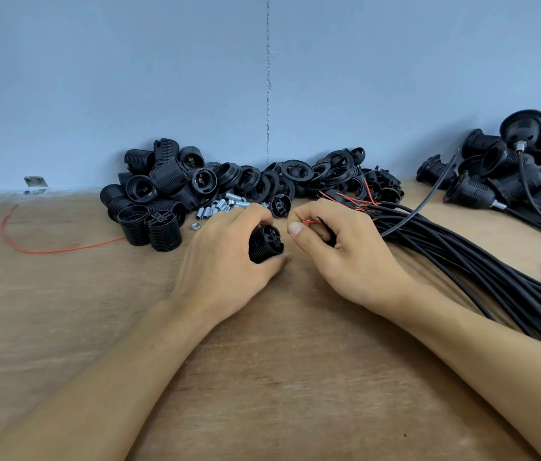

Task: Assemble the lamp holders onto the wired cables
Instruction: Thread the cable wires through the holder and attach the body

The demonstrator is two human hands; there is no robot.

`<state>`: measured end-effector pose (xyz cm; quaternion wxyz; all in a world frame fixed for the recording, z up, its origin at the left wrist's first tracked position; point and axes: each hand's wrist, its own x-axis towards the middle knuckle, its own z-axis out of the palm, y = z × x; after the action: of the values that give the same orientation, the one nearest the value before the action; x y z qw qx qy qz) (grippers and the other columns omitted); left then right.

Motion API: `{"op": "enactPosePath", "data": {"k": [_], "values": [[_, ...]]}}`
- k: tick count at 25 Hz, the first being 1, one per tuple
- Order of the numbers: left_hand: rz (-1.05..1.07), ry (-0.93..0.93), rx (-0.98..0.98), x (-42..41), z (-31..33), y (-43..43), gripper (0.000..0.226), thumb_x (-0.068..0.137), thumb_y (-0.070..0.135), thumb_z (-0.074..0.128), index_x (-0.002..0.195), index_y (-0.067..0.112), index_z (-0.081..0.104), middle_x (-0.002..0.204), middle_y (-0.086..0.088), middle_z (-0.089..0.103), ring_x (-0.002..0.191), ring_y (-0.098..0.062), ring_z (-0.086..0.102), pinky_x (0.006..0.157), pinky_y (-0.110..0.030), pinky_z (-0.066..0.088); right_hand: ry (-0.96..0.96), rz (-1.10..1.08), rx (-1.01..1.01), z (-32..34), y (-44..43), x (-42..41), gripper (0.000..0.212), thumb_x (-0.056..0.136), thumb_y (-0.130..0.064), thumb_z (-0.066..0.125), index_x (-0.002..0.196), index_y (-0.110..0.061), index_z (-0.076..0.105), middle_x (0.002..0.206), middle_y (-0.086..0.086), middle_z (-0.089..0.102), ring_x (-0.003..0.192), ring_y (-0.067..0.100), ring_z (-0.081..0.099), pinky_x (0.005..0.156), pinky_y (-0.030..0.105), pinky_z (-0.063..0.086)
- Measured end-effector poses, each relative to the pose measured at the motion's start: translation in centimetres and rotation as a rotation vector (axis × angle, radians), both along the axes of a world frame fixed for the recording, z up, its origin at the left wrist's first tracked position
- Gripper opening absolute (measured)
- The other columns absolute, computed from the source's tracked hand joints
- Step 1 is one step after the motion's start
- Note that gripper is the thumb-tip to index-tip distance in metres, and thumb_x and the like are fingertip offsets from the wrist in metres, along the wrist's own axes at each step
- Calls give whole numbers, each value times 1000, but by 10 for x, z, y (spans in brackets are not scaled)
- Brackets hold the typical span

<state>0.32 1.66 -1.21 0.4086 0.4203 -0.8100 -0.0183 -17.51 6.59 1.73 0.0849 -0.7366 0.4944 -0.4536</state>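
A black ribbed plastic lamp holder [266, 242] lies in the left grip [229, 257], its slotted end facing up. Just beside it, the right grip [339, 247] pinches a black sheathed cable [310, 222] by its red wire tip.

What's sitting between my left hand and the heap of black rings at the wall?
Small metal tubes lie scattered there, between the left hand, which grips a lamp holder, and the black rings; the head view shows it.
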Motion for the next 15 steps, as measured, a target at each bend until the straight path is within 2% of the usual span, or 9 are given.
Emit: {"op": "enactPosePath", "data": {"k": [3,7,11,15], "values": [[-21,15,5,0,0,0,38,73,60,70,101,39,55,92,21,62,90,-7,57,75,-27,42,7,-6,-10,0,0,-1,22,97,-13,61,81,-28,57,61,-14,36,62,5,41,63,15,32],[-53,30,-8,-1,0,1,38,75,55,76,102,38,55,93,20,63,89,-7,57,77,-30,47,25,-24,13,-2,-1,-1,21,97,-15,60,81,-27,56,60,-14,38,62,5,42,61,16,30],[-80,47,-15,-2,2,4,38,75,58,69,104,37,57,94,20,63,91,-6,58,79,-28,48,16,-19,56,-1,-2,-1,22,99,-16,57,79,-26,55,60,-11,39,60,7,41,60,17,31],[-95,39,-2,-2,3,5,36,77,51,74,105,32,60,97,19,64,96,-9,59,82,-32,50,-61,11,160,-2,-3,-1,27,97,-14,61,75,-30,55,56,-15,44,58,4,40,60,15,33]]}}
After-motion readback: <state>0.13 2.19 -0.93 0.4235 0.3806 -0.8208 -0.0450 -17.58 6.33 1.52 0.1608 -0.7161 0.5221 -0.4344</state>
